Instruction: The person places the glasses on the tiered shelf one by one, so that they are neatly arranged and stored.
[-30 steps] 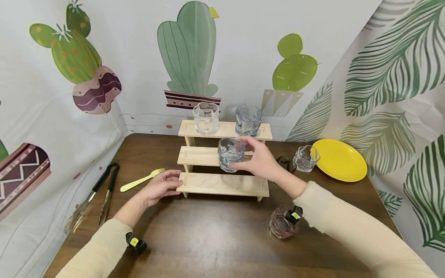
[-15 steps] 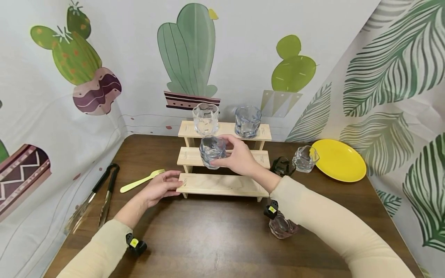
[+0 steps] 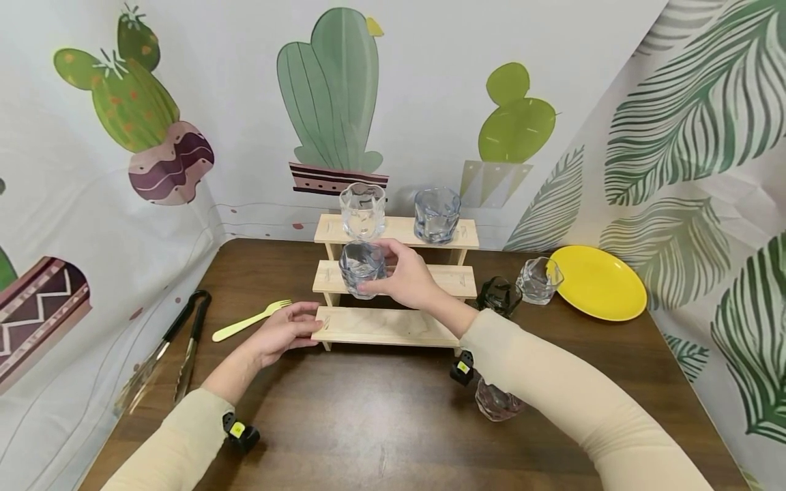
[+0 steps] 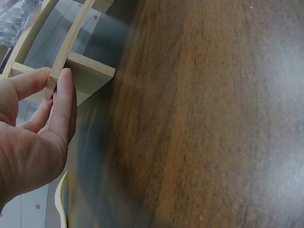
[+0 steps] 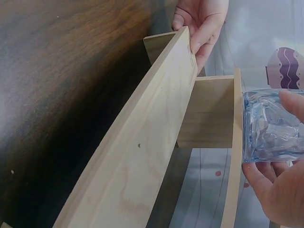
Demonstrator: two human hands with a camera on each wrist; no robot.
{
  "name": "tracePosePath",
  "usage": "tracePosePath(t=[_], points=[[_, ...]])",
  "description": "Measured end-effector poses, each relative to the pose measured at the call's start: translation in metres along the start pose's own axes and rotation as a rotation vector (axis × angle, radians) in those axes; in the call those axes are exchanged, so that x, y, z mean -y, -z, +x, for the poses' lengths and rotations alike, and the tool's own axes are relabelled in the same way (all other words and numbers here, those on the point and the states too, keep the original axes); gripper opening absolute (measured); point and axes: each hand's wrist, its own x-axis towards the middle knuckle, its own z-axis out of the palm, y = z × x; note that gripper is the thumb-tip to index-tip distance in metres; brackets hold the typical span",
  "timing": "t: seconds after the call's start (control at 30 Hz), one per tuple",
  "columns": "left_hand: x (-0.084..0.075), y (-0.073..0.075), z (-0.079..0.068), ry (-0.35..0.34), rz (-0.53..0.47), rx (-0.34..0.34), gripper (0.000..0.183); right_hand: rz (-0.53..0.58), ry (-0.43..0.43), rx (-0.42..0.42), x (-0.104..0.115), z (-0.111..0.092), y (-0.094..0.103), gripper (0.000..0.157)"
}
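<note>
My right hand (image 3: pixel 408 276) grips a bluish glass tumbler (image 3: pixel 361 271) from its right side, upright at the left part of the middle step of a three-step wooden stand (image 3: pixel 396 326). In the right wrist view the base of the tumbler (image 5: pixel 270 128) is right at the middle board. My left hand (image 3: pixel 284 335) pinches the left end of the lowest board, thumb above and fingers below, as the left wrist view shows. On the top step a clear tumbler (image 3: pixel 362 213) stands at left and another bluish tumbler (image 3: pixel 437 217) at right.
Right of the stand are a dark tumbler (image 3: pixel 500 296), a clear tumbler (image 3: pixel 540 281) and a yellow plate (image 3: pixel 595 283). A pinkish tumbler (image 3: pixel 496 401) lies partly under the right sleeve. At left are a yellow-green fork (image 3: pixel 248 320) and metal tongs (image 3: pixel 184 348). A printed cloth hangs behind.
My right hand has carried the bluish tumbler leftward along the middle step, from near its centre to its left part. My left hand has stayed on the lowest board.
</note>
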Motion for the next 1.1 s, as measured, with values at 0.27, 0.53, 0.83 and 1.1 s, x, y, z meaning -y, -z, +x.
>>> tracePosePath(t=[0.27, 0.53, 0.83, 1.1], points=[[0.000, -0.001, 0.002, 0.002, -0.005, 0.001, 0.062, 0.005, -0.032, -0.012, 0.002, 0.001, -0.002, 0.080], [-0.001, 0.000, 0.001, 0.002, -0.003, 0.012, 0.064, 0.003, -0.052, 0.016, 0.006, 0.000, 0.000, 0.084], [-0.003, 0.000, -0.001, 0.006, -0.002, 0.009, 0.065, 0.007, 0.002, 0.081, 0.017, -0.015, 0.012, 0.106], [-0.004, -0.001, -0.002, 0.000, 0.004, 0.013, 0.065, 0.005, 0.029, 0.104, 0.014, -0.041, 0.043, 0.105]])
